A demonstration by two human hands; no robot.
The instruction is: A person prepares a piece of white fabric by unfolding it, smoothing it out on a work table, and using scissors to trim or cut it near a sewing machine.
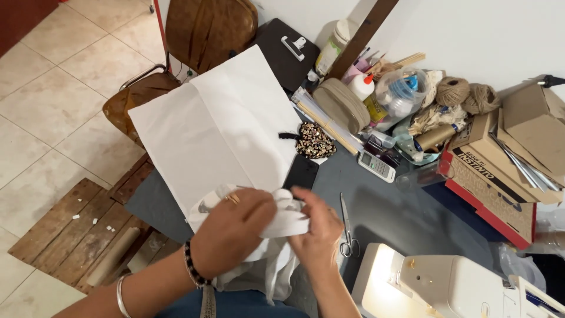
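Observation:
My left hand (232,229) and my right hand (318,232) are both closed on a piece of white fabric (282,227), bunched between them above the near edge of the table. The cloth hangs down toward my lap. A large white paper sheet (218,126) lies spread on the grey table (400,218) just beyond my hands. A black phone (301,172) sits at the sheet's right edge, and a dark sequined fabric piece (316,140) lies past it.
Scissors (347,227) lie right of my right hand. A white sewing machine (441,285) with its lamp lit stands at the near right. Cardboard boxes (506,159), twine balls (468,91), bottles and a calculator (376,166) crowd the far right. A brown chair (194,41) stands beyond the table.

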